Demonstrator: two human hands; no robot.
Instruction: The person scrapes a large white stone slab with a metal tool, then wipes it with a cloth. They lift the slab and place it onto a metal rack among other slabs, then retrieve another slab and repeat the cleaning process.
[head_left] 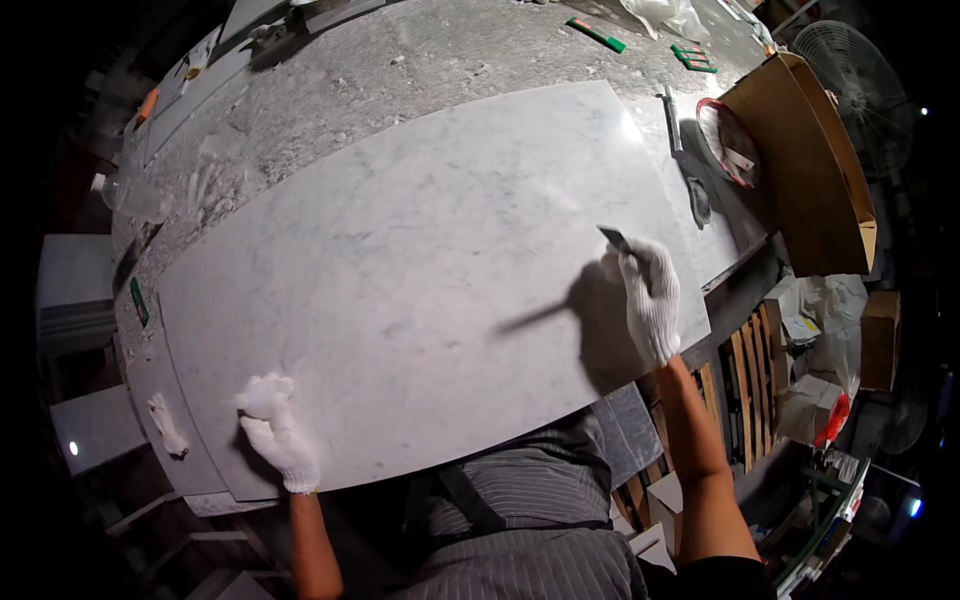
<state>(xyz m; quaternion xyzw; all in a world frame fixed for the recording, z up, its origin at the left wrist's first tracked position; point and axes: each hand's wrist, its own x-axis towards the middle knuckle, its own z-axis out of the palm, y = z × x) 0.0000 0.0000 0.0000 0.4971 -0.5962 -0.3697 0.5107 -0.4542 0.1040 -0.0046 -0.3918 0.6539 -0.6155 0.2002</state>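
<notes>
Across a dusty worktable (420,55) lies a pale, grey-veined marble-like slab (420,260). Near left on it, my gloved left hand (283,447) meets a white wad (265,393); I cannot tell how tightly it grips. At right, my gloved right hand (650,295) pinches a small dark blade (614,238) above the slab. I judge a shallow angle and light pressure would spare the surface.

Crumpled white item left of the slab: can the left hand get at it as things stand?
Likely yes: the left hand is close by, with nothing standing between it and the crumpled white item beside the slab. It seems to hold a white wad and may need to release that first.
</notes>
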